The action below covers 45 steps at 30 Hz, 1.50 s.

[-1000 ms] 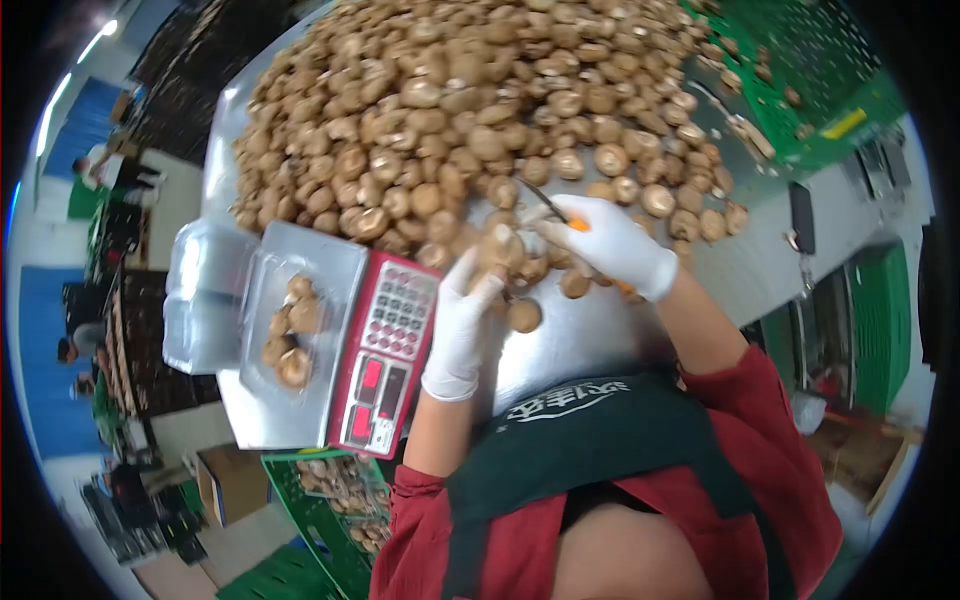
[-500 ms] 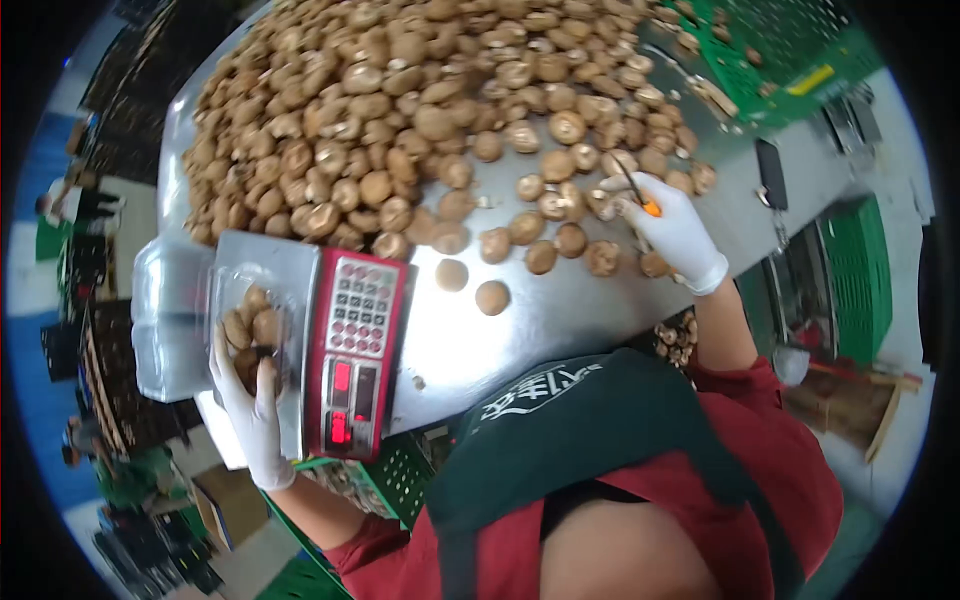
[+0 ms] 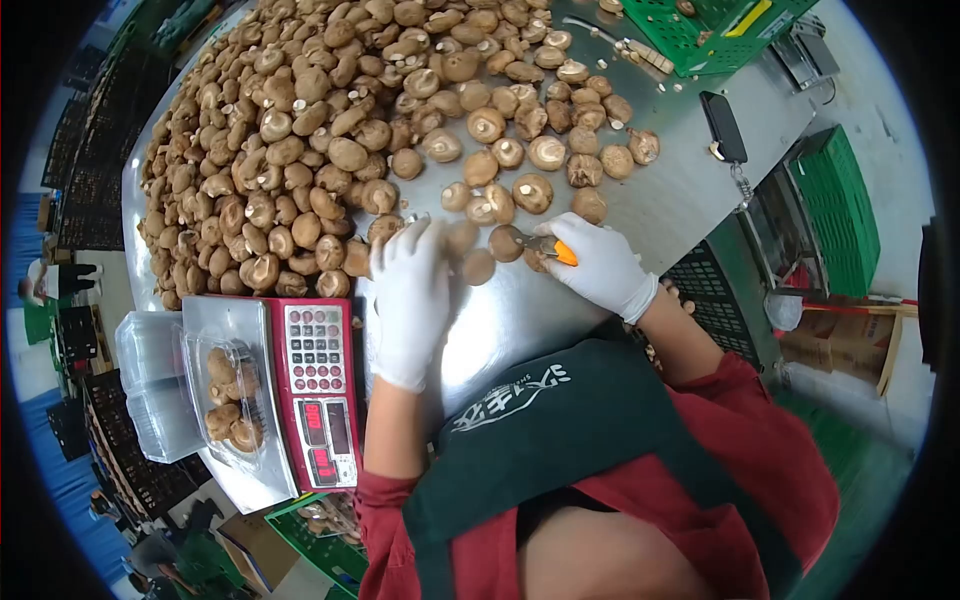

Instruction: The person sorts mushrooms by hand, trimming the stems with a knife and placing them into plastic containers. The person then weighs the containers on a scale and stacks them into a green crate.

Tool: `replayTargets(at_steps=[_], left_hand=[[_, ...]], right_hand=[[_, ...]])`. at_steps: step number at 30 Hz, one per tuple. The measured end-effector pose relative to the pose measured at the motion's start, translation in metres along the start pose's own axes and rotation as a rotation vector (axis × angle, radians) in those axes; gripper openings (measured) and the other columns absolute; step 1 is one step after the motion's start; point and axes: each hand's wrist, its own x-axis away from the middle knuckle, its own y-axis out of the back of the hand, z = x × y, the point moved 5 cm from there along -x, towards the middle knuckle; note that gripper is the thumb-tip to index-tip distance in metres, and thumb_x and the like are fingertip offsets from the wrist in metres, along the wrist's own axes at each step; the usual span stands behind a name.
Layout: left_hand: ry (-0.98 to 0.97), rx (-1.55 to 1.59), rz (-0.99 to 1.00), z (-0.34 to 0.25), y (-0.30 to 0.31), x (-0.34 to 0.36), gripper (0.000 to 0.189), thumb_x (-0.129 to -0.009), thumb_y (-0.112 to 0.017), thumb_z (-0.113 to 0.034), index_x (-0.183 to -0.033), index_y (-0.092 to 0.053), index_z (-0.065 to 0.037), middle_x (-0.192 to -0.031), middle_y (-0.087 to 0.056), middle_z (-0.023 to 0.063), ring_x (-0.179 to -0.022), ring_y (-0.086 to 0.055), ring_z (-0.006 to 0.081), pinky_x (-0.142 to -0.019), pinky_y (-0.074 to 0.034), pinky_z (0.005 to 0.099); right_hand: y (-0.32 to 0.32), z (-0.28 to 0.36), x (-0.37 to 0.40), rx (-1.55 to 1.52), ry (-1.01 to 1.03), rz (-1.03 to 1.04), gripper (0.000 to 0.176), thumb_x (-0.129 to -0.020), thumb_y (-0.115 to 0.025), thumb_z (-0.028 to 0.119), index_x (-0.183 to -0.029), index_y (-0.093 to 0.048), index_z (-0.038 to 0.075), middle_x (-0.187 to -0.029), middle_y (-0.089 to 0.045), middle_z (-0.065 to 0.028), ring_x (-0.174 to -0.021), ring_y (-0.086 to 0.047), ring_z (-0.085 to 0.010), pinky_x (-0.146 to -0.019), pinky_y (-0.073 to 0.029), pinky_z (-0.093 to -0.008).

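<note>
My left hand (image 3: 410,300), in a white glove, reaches over the steel table at the edge of the mushroom heap. Its fingers are stretched forward and slightly bent, with brown mushrooms right at the fingertips. In my gloved right hand (image 3: 600,268) is a small tool with an orange handle (image 3: 565,253) and a dark metal end. That end touches or overlaps a mushroom (image 3: 506,243) in this view. To the left, a clear plastic tray (image 3: 212,345) holding several mushrooms (image 3: 232,375) rests on the plate of a red digital scale (image 3: 283,400) with lit red digits.
A large mushroom heap (image 3: 270,150) covers the far left of the table (image 3: 660,215). Stacked clear trays (image 3: 150,385) stand left of the scale. A black phone-like device (image 3: 723,127) and a green crate (image 3: 700,40) are at the far right. Another green crate (image 3: 848,215) stands beyond the table.
My left hand has left the tray on the scale and moved right to the loose mushrooms. My right hand, with its tool, has come left and closer to me. The view has shifted.
</note>
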Motion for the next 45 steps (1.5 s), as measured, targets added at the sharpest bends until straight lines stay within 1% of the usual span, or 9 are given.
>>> replayTargets(at_steps=[5, 10, 17, 23, 28, 31, 34, 41, 45], left_hand=[[0.033, 0.120, 0.244, 0.009, -0.025, -0.022, 0.052, -0.075, -0.066, -0.001, -0.126, -0.058, -0.009, -0.117, -0.061, 0.0146, -0.109, -0.055, 0.0379, -0.098, -0.042, 0.0458], [0.480, 1.110, 0.221, 0.021, -0.009, -0.005, 0.052, -0.086, -0.071, -0.011, -0.133, -0.052, 0.000, -0.119, -0.063, 0.0083, -0.110, -0.060, 0.0158, -0.094, -0.049, 0.0291], [0.590, 1.592, 0.099, 0.023, -0.007, 0.009, 0.065, -0.085, -0.077, -0.031, -0.133, -0.050, 0.004, -0.115, -0.064, 0.0088, -0.106, -0.063, 0.0181, -0.096, -0.049, 0.0311], [0.526, 1.813, 0.101, 0.026, -0.005, -0.005, 0.050, -0.092, -0.059, -0.018, -0.136, -0.041, -0.001, -0.128, -0.054, 0.0157, -0.120, -0.054, 0.0298, -0.086, -0.054, 0.0379], [0.461, 0.874, 0.073, 0.017, -0.014, -0.045, 0.010, -0.091, -0.060, -0.007, -0.096, -0.064, 0.001, -0.083, -0.067, 0.0013, -0.071, -0.061, 0.0102, -0.068, -0.047, 0.0219], [-0.093, 0.189, -0.045, -0.026, -0.019, -0.080, 0.036, -0.078, -0.065, -0.002, -0.114, -0.063, -0.006, -0.100, -0.065, 0.0104, -0.094, -0.063, 0.0278, -0.081, -0.051, 0.0350], [-0.085, -0.033, 0.091, -0.020, -0.047, -0.104, 0.048, -0.073, -0.068, -0.003, -0.121, -0.062, -0.009, -0.107, -0.062, 0.0149, -0.105, -0.058, 0.0353, -0.089, -0.049, 0.0414], [0.011, 0.262, 0.303, 0.005, -0.054, -0.113, 0.049, -0.076, -0.071, -0.008, -0.124, -0.062, -0.009, -0.113, -0.064, 0.0148, -0.099, -0.063, 0.0287, -0.085, -0.051, 0.0354], [0.479, 1.354, 0.256, 0.024, -0.042, -0.077, 0.054, -0.088, -0.063, -0.014, -0.139, -0.048, -0.001, -0.123, -0.061, 0.0133, -0.107, -0.061, 0.0193, -0.087, -0.051, 0.0321]], right_hand=[[0.000, -0.007, 0.005, -0.020, -0.116, 0.096, 0.035, -0.082, -0.070, 0.018, -0.116, -0.060, 0.012, -0.111, -0.063, -0.0076, -0.093, -0.065, -0.0298, -0.079, -0.054, -0.0390], [-0.005, -0.008, -0.005, -0.040, -0.064, 0.059, 0.036, -0.082, -0.068, 0.017, -0.116, -0.060, 0.011, -0.108, -0.064, -0.0094, -0.090, -0.066, -0.0316, -0.076, -0.054, -0.0401], [0.003, -0.016, -0.025, -0.170, -0.181, 0.107, 0.034, -0.084, -0.068, 0.017, -0.114, -0.061, 0.004, -0.092, -0.066, -0.0187, -0.087, -0.065, -0.0374, -0.073, -0.052, -0.0413], [0.033, -0.048, -0.023, -0.223, -0.288, -0.078, 0.038, -0.085, -0.070, 0.015, -0.118, -0.060, 0.000, -0.097, -0.066, -0.0213, -0.086, -0.066, -0.0365, -0.074, -0.052, -0.0386], [0.041, -0.056, -0.025, -0.362, -0.238, -0.182, 0.032, -0.087, -0.068, 0.021, -0.109, -0.058, -0.001, -0.088, -0.063, -0.0225, -0.081, -0.062, -0.0394, -0.069, -0.049, -0.0421], [0.031, -0.061, -0.025, -0.385, -0.245, -0.140, 0.033, -0.088, -0.067, 0.021, -0.112, -0.058, 0.000, -0.088, -0.063, -0.0230, -0.080, -0.062, -0.0396, -0.070, -0.049, -0.0418], [0.031, -0.053, -0.022, -0.406, -0.245, -0.138, 0.032, -0.089, -0.066, 0.022, -0.111, -0.058, 0.000, -0.088, -0.063, -0.0232, -0.080, -0.062, -0.0397, -0.070, -0.049, -0.0416], [0.037, -0.047, -0.023, -0.394, -0.221, -0.125, 0.032, -0.087, -0.067, 0.022, -0.110, -0.059, 0.001, -0.089, -0.062, -0.0222, -0.083, -0.062, -0.0395, -0.071, -0.049, -0.0424], [0.029, -0.031, -0.038, -0.309, -0.114, -0.088, 0.034, -0.084, -0.067, 0.021, -0.112, -0.059, 0.003, -0.095, -0.063, -0.0178, -0.086, -0.063, -0.0373, -0.074, -0.051, -0.0438]])
